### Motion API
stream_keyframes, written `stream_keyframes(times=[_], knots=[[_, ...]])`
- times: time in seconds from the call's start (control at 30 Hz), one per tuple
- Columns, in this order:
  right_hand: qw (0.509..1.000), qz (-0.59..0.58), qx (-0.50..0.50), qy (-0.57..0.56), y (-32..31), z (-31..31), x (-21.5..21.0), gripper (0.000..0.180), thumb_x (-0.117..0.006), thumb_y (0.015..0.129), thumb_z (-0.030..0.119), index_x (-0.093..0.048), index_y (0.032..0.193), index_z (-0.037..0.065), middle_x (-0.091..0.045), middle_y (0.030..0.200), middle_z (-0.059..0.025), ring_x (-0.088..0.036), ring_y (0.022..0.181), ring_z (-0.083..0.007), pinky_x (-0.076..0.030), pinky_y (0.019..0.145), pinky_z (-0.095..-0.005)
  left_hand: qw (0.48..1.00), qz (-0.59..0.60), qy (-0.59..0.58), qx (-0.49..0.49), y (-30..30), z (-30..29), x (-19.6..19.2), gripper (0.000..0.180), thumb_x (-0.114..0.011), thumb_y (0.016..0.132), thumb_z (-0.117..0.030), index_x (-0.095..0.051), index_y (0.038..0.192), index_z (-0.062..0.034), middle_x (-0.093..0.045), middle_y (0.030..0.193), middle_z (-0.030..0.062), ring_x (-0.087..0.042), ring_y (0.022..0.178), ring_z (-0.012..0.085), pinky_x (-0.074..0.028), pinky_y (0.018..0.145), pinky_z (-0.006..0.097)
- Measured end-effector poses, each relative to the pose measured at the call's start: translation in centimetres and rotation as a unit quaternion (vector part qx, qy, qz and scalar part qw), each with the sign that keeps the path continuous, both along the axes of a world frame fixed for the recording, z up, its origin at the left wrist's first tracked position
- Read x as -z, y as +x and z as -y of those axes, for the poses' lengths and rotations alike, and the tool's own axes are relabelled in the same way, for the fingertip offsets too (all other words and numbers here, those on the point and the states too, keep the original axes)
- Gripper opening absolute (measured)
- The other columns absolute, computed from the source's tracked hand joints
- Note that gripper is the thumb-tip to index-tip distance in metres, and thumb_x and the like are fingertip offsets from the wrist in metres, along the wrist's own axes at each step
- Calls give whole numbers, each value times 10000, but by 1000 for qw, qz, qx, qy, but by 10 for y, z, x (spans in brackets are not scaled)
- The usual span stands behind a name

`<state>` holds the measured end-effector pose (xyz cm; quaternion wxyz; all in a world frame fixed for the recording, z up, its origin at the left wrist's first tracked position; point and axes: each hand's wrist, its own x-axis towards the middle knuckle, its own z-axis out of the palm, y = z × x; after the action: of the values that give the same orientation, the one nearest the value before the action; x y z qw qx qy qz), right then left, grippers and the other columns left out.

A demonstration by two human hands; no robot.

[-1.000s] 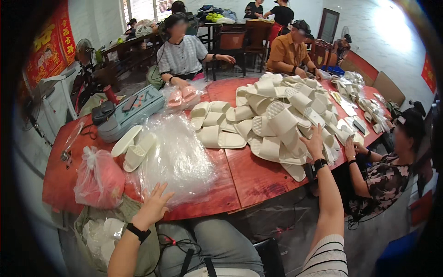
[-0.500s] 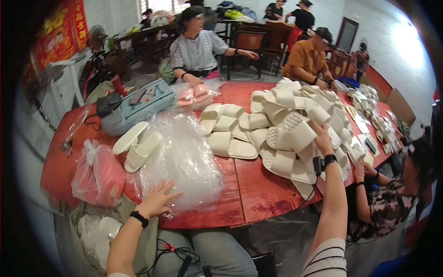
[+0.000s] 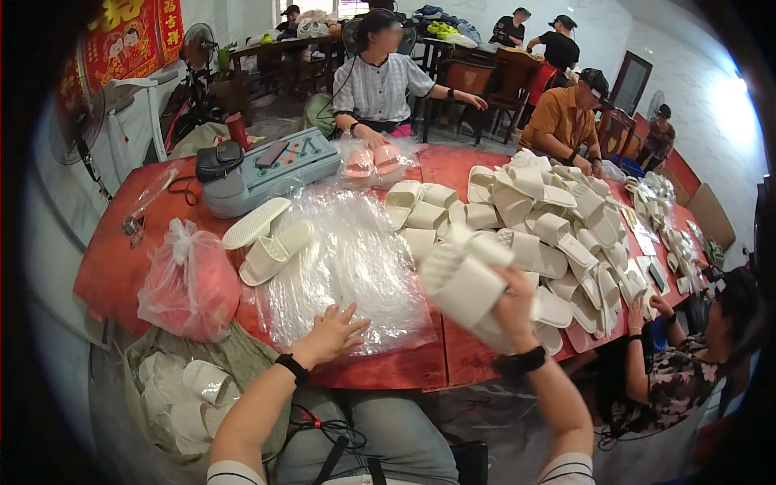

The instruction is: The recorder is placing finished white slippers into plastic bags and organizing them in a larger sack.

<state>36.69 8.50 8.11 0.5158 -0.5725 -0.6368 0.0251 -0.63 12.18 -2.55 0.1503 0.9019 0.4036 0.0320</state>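
My right hand [image 3: 514,305] is closed on cream slippers [image 3: 462,281], lifted at the near side of a large heap of slippers [image 3: 558,218]; motion blurs them, so I cannot tell how many are in the grip. With fingers spread, my left hand [image 3: 330,333] lies at the near edge of a stack of clear plastic bags [image 3: 343,259] and holds nothing. Just left of the bags, a pair of cream slippers [image 3: 276,252] rests on the red table [image 3: 113,267], one sole up and the other upright.
A knotted clear bag [image 3: 192,283] with pink contents stands at the left, by a grey-blue case [image 3: 267,174]. Below it, an open sack [image 3: 263,352] holds wrapped slippers. Across the table, a person's hand rests on bagged pink slippers [image 3: 373,162]. Co-workers sit at the far side and right.
My right hand has come left and nearer from the heap, bringing cream slippers with it. My left hand has shifted slightly right along the bags. The whole view has also shifted.
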Motion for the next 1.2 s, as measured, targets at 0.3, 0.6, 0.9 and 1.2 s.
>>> stream_keyframes(times=[0.3, 0.6, 0.9, 1.2], knots=[[990, -23, -75, -121, -61, -22, 138, 406, -678, 781, -17, -603, 1176, 38, -605, 954, -144, -624, 853, -307, -512, 753, -366, 998, -5, 33, 59, 6, 19, -5, 480, -587, 922, -166, -524, 1389, -258, -374, 1537, 164, -373, 1354, 488, -403, 1037, 600], [941, 224, -205, -151, -39, -2, 127, 344, -745, 738, 97, -701, 1074, 152, -520, 1397, -127, -472, 1287, -308, -258, 1017, -496, 980, 25, 104, 170, -28, 28, -21, 590, -626, 782, 5, -589, 1317, -239, -362, 1549, 122, -308, 1442, 394, -335, 1106, 608], [954, 38, -218, -203, -54, -21, 109, 476, -555, 771, -102, -627, 1221, 38, -547, 1296, -171, -499, 1250, -388, -419, 1024, -381, 981, 53, 19, 185, -49, 20, -4, 641, -611, 701, 97, -588, 1306, -110, -385, 1533, 159, -271, 1469, 384, -333, 1161, 528], [922, -270, -174, -217, -12, 91, 17, 390, -499, 865, -103, -563, 1249, -88, -453, 1445, -90, -482, 1276, -166, -407, 1001, -265, 955, 245, -155, -70, -12, 24, -30, 537, -551, 772, 79, -627, 1281, -73, -572, 1363, 181, -588, 1181, 387, -469, 999, 413]])
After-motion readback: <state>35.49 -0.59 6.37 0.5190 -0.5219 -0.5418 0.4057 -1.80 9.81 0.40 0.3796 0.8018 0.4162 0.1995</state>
